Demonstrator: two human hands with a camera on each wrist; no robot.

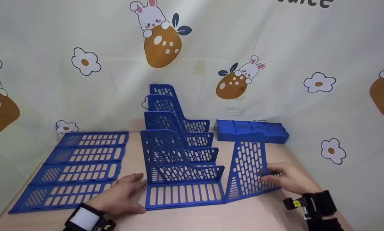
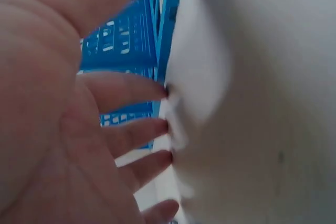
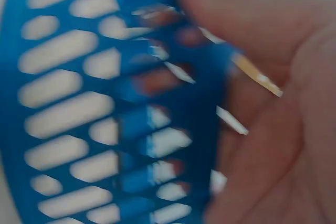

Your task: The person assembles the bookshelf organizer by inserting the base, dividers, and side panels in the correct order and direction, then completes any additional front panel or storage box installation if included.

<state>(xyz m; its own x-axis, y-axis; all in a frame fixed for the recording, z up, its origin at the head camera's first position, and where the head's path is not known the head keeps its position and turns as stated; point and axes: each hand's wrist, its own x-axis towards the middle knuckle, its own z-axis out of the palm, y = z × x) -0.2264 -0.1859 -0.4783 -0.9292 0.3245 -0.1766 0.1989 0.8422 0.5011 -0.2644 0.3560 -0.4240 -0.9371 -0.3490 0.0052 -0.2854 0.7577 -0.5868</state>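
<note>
Rack (image 1: 166, 150), blue and full of slots, stands mid-table, its four upright dividers in a row from front to back, each tall on its left and low on its right. Nearest the person, the rack ends in a slotted floor section (image 1: 185, 194) that lies flat on the table (image 1: 211, 221).

To the right of the rack, the right hand (image 1: 283, 176) pinches a fifth divider (image 1: 248, 166), thumb on the near face and fingers behind it. This divider is held up on edge, its bottom corner at the floor section's front right corner; whether the two are joined I cannot tell.

On the rack's left side, the left hand (image 1: 124, 194) is wide, fingers and thumb spread beside the floor section, fingertips down on the table. Whether it touches the rack is unclear.

Farther left of the rack, a panel (image 1: 73, 171) of four slotted sections lies flat. Behind the rack to its right sits a long blue block (image 1: 249, 126), partly hidden by the fifth divider. A cloth (image 1: 195, 77) printed with rabbits and flowers hangs behind the rack. Each wrist wears a black strap (image 1: 326, 202).
</note>
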